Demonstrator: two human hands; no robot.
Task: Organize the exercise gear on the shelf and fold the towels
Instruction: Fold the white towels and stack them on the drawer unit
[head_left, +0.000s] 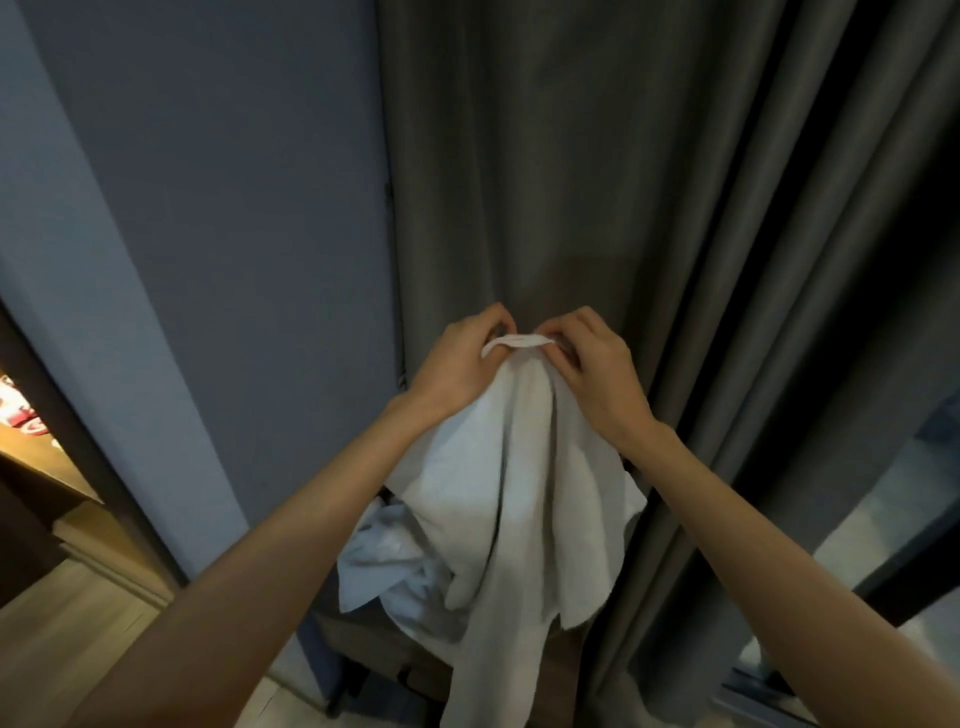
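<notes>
Two hands, left hand, right hand, pinching white towel, grey curtain behind, blue-grey wall, perhaps stool below

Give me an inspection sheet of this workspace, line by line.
Surface: low brown furniture under the cloth, mostly hidden.
Job's things: white towel hangs unfolded from both hands; crumpled pale cloth lies below it; exercise gear not seen.
Clutter: red items on a wooden ledge at far left, too blurred to identify.
Hands: left hand and right hand pinch the towel's top edge, close together.
Cables: nothing seen.
Surroundings: grey curtain behind the towel, blue-grey wall to its left, wooden floor.
</notes>
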